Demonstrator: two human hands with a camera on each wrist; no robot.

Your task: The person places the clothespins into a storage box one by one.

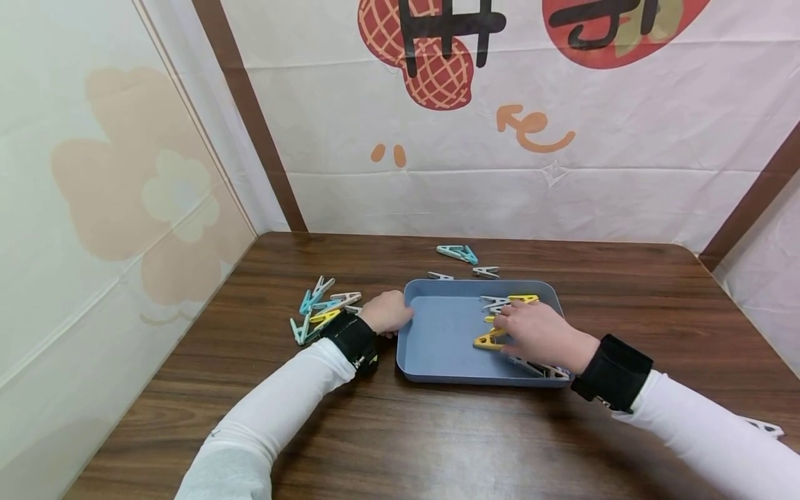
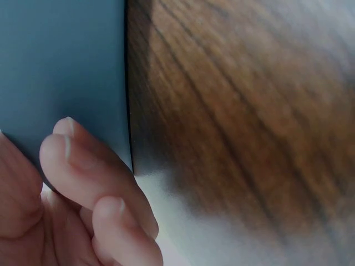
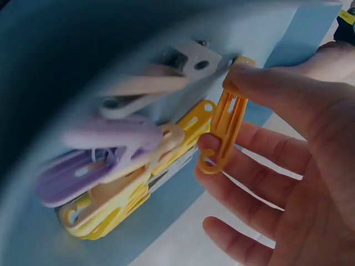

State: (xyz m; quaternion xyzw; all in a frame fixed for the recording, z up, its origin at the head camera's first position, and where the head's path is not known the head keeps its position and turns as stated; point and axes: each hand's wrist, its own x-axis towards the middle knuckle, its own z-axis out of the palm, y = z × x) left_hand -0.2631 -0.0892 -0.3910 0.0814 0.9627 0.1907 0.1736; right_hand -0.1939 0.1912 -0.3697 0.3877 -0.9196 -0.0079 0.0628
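A blue-grey tray [image 1: 437,347] lies on the table. At its left rim my left hand [image 1: 386,312] grips the wall; the left wrist view shows the curled fingers [image 2: 89,166] against the tray. Over the tray's right part, my right hand [image 1: 542,338] pinches an orange-yellow clothespin [image 3: 227,124] between thumb and fingers. Beside it in the tray are several clothespins: a purple one [image 3: 69,174], a yellow one [image 3: 194,122], a cream one [image 3: 102,202] and a white one [image 3: 197,61]. The right hand partly hides this group in the head view.
Left of the tray, several blue, white, green and yellow clothespins [image 1: 321,305] lie in a loose pile. Behind the tray are a blue clothespin [image 1: 457,253] and two grey ones, one farther right [image 1: 485,271]. A white clothespin [image 1: 765,427] sits near the right sleeve.
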